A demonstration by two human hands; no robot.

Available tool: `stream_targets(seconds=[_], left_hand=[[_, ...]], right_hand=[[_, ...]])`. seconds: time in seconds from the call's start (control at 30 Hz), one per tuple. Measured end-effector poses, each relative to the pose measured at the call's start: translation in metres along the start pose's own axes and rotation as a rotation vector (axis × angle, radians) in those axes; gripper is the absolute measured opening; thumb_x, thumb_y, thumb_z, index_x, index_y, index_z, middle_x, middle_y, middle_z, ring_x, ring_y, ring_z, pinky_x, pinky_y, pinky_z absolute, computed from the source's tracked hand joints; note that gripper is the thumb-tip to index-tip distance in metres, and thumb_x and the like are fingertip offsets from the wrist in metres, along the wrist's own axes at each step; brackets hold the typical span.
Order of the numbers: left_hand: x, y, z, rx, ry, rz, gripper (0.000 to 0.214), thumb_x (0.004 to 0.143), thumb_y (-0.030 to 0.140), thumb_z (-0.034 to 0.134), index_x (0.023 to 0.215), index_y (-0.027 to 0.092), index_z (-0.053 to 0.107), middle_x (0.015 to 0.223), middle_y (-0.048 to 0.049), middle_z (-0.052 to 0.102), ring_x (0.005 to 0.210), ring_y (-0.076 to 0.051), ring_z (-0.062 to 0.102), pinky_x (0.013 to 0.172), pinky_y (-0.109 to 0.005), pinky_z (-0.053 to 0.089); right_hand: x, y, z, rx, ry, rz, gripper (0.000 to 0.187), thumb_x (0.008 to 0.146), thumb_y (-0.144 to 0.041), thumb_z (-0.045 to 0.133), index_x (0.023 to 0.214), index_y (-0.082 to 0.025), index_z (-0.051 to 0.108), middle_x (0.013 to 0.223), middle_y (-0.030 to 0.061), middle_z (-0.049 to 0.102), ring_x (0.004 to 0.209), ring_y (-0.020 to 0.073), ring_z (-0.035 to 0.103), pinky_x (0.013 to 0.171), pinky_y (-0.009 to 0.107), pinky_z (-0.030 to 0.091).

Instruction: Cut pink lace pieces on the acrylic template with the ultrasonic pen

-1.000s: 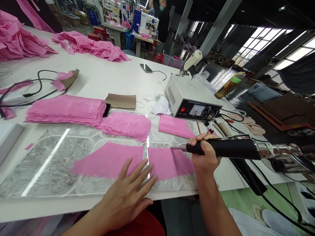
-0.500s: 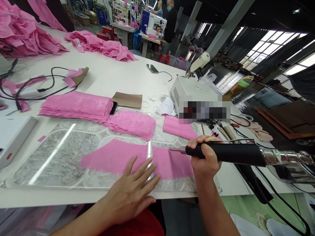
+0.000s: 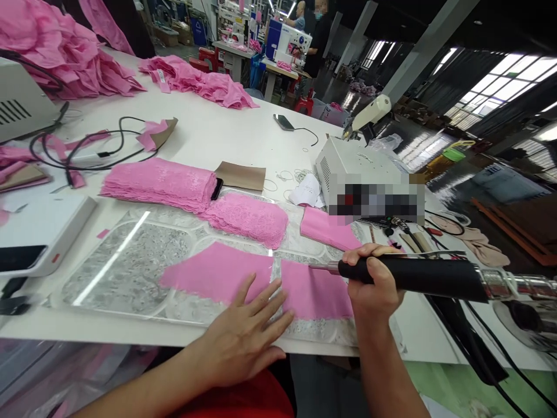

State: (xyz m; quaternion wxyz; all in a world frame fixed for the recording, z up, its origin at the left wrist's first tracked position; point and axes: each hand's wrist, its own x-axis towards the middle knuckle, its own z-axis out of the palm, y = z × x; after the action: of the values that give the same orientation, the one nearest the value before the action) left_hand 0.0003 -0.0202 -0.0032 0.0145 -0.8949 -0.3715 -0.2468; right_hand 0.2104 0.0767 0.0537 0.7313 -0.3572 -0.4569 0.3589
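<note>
Two flat pink fabric pieces lie side by side on a glossy marbled mat (image 3: pixel 130 267), a narrow gap between them. My left hand (image 3: pixel 246 328) rests with spread fingers across the near edges of the left piece (image 3: pixel 217 270) and right piece (image 3: pixel 319 296), over the gap. In my right hand (image 3: pixel 376 284) is a thick black-handled tool (image 3: pixel 430 276) with a thin metal tip and chrome fittings at its rear. Its tip points left and is at the right piece's upper edge; whether it touches the cloth I cannot tell.
Stacked pink lace pieces (image 3: pixel 161 183) and a smaller lace stack (image 3: pixel 250 217) lie beyond. A grey machine box (image 3: pixel 369 159) stands at right. Black cables (image 3: pixel 126 157) loop on the left beside a white device (image 3: pixel 65 220). Pink cloth heaps (image 3: pixel 65 52) lie at the back.
The view has shifted, so everything appears further right and more of the left table shows. My hands, the tool and the two fabric pieces keep nearly the same positions relative to each other.
</note>
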Motion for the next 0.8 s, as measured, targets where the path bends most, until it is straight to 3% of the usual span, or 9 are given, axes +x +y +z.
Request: stream_targets(seconds=[0.4,0.8], left_hand=[[0.001,-0.001,-0.003,-0.031,-0.018,0.004,0.047,0.095,0.050,0.050,0.132,0.021,0.054,0.138,-0.0081,0.055,0.139,-0.029,0.036,0.119,-0.054,-0.001],[0.003,-0.001,-0.005,-0.054,-0.021,-0.004,0.046,0.095,0.049,0.050,0.132,0.021,0.054,0.138,-0.0083,0.056,0.139,-0.029,0.036,0.118,-0.054,0.001]], right_hand=[[-0.018,0.001,0.027,0.122,-0.131,0.086,0.012,0.069,-0.021,0.060,0.079,-0.022,0.054,0.074,-0.0044,0.054,0.053,0.0095,0.053,0.057,0.031,0.049],[-0.020,0.005,0.027,0.158,-0.193,0.084,0.011,0.073,-0.019,0.059,0.082,-0.022,0.054,0.077,-0.0037,0.055,0.054,0.0094,0.055,0.057,0.030,0.048]])
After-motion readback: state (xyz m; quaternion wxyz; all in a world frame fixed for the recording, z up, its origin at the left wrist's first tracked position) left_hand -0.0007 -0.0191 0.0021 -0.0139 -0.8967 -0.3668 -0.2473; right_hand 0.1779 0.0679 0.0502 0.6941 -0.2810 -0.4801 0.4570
